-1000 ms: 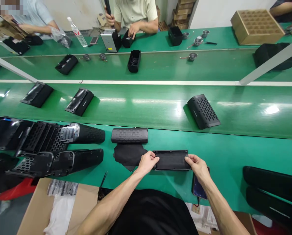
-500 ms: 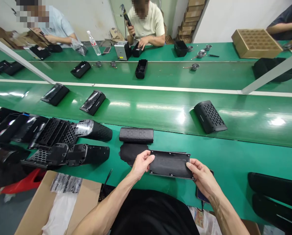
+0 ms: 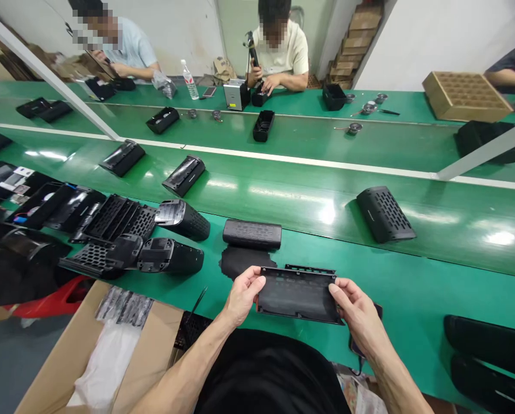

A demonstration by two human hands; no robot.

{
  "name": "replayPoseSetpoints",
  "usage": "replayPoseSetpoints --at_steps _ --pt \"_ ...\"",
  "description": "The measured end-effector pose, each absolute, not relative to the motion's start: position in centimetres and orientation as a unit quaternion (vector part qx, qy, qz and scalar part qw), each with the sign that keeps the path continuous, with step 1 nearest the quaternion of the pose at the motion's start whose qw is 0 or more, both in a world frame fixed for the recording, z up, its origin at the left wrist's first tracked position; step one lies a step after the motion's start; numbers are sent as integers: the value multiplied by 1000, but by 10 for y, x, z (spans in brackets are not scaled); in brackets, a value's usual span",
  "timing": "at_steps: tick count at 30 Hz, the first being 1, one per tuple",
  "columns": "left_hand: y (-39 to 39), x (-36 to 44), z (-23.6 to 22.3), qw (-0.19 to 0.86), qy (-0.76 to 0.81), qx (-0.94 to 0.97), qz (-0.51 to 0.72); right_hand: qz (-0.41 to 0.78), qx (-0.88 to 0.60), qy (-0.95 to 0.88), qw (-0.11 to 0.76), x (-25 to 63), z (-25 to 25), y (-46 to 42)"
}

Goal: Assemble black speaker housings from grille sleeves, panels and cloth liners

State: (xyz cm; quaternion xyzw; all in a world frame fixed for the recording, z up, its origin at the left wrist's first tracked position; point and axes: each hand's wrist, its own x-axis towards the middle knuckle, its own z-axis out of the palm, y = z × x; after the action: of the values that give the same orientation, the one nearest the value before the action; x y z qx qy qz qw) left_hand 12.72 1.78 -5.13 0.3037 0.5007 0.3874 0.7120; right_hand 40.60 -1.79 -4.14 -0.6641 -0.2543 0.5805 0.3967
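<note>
Between both hands is a black plastic speaker grille panel (image 3: 298, 293), its hollow inner side facing me. My left hand (image 3: 245, 293) pinches the panel's left end, thumb on top. At the right end, my right hand (image 3: 354, 302) grips it the same way. A piece of black cloth (image 3: 244, 261) lies flat on the green bench just beyond my left hand. Behind the cloth rests a black perforated speaker housing (image 3: 252, 234). Part of a dark phone-like object (image 3: 377, 310) shows beside my right wrist.
Speaker shells (image 3: 171, 256) and grille panels (image 3: 119, 221) crowd the bench at left. An open cardboard box (image 3: 162, 328) stands below. Two long black parts (image 3: 490, 339) lie at right. Housings (image 3: 384, 213) sit on the green conveyor (image 3: 292, 198). Co-workers (image 3: 283, 52) sit across.
The panel has tilted slightly in my hands, so that more of its far perforated edge shows. My view has shifted a little to the left. Both hands keep their hold.
</note>
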Motion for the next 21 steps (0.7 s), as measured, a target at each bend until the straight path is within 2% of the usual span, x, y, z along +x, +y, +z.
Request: replayPoseSetpoints --at_steps 4,7,12,21 --pt "13 125 -52 716 490 303 394 412 -703 -453 361 394 -29 -9" --pt "12 124 -53 718 485 296 401 302 -681 -582 327 384 -24 1" --pt "9 121 -54 710 486 310 404 281 -678 -613 292 377 -26 9" --pt "5 123 -54 706 479 347 388 264 -713 -586 280 372 -30 4"
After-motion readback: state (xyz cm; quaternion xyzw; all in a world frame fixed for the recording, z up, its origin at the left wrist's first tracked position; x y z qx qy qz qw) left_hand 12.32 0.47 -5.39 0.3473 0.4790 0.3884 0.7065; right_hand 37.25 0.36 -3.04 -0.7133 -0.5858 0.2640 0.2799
